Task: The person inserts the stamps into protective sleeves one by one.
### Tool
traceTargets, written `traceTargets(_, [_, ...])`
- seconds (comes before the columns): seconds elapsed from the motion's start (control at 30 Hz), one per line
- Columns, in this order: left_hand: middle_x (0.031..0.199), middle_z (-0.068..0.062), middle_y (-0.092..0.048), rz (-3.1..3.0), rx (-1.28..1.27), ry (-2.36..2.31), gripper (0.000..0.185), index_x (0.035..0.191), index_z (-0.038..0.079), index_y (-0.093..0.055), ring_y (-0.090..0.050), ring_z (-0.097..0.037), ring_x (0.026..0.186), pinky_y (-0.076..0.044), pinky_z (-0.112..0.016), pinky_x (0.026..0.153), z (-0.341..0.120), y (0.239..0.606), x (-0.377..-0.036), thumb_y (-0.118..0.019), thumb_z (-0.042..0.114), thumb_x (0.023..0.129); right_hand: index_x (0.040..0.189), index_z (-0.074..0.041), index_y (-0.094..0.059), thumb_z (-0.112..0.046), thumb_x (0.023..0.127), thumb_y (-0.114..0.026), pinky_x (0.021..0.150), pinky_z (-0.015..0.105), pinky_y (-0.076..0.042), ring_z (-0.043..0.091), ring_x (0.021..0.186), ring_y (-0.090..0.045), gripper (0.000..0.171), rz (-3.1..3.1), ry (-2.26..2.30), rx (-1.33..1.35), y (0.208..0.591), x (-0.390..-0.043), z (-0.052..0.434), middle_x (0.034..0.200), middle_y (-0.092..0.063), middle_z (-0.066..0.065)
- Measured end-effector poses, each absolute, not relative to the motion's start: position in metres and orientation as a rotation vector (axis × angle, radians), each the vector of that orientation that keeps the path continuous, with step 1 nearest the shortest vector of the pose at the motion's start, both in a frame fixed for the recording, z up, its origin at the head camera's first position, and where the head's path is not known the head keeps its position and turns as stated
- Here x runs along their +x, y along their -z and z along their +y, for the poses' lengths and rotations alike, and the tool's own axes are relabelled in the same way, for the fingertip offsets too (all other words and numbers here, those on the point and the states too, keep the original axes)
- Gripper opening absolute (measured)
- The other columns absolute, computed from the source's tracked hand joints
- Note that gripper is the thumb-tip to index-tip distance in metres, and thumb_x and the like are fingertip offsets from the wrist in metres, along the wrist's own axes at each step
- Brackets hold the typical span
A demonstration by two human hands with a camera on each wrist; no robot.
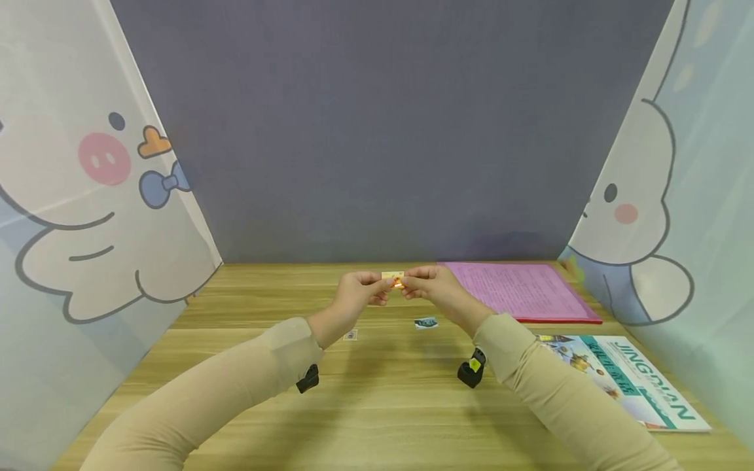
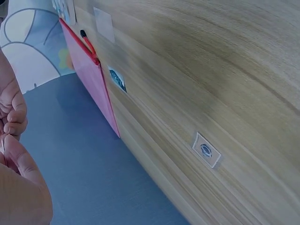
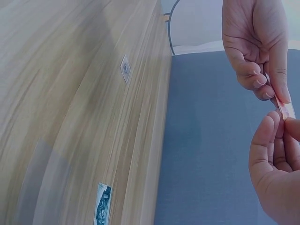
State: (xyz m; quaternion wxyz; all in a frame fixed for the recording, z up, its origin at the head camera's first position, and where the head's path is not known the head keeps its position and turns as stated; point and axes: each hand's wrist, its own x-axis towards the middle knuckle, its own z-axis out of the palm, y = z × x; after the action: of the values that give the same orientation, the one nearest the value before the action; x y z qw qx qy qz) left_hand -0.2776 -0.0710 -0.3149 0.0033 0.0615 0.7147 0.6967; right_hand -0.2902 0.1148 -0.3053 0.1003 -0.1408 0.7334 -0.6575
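In the head view, a small yellow-and-orange stamp (image 1: 393, 276) is held up above the table between both hands. My left hand (image 1: 358, 289) pinches its left edge between thumb and fingers. The right hand (image 1: 434, 286) pinches the opposite edge the same way. Seen from the right wrist, the stamp (image 3: 287, 110) appears nearly edge-on, partly hidden by the fingertips. Below the hands, a pale stamp with a round dark motif (image 1: 350, 335) lies on the table at left, and a teal picture stamp (image 1: 426, 323) lies to the right.
A pink document folder (image 1: 524, 288) with a red edge lies at the back right, a red pen (image 2: 89, 46) by it. In front is a magazine (image 1: 636, 383). A clear plastic piece (image 3: 43, 180) rests on the wooden table (image 1: 377, 418). Fabric walls enclose the table's back and sides.
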Motion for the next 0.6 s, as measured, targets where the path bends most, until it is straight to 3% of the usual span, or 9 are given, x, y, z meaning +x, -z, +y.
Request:
traceTargets(0.23, [0.081, -0.004, -0.067, 2.257, 0.194, -2.159, 0.019, 0.099, -0.006, -0.069, -0.063, -0.012, 0.065, -0.060, -0.025, 0.064, -0.068, 0.313, -0.276, -0.070, 0.010, 0.089, 0.114, 0.007, -0.061, -0.012, 0.097, -0.060, 0.092, 0.035, -0.055, 0.017, 0.089, -0.066, 0.025, 2.188, 1.899, -0.396, 0.304, -0.289, 0.118, 0.095, -0.069, 0.003])
traceTargets(0.37, [0.083, -0.006, -0.068, 2.278, 0.217, -2.138, 0.020, 0.099, -0.006, -0.069, -0.063, -0.012, 0.065, -0.060, -0.026, 0.064, -0.068, 0.312, -0.276, -0.070, 0.011, 0.089, 0.113, 0.008, -0.061, -0.010, 0.097, -0.059, 0.091, 0.036, -0.055, 0.014, 0.084, -0.065, 0.025, 2.201, 1.886, -0.419, 0.302, -0.289, 0.121, 0.092, -0.068, 0.002])
traceTargets(0.6, [0.096, -0.020, -0.069, 2.285, 0.250, -2.109, 0.022, 0.101, -0.005, -0.069, -0.068, -0.022, 0.074, -0.061, -0.027, 0.066, -0.070, 0.311, -0.277, -0.071, 0.014, 0.089, 0.113, 0.008, -0.061, -0.014, 0.097, -0.061, 0.091, 0.036, -0.055, 0.018, 0.087, -0.065, 0.028, 2.206, 1.860, -0.463, 0.301, -0.288, 0.125, 0.098, -0.068, 0.010])
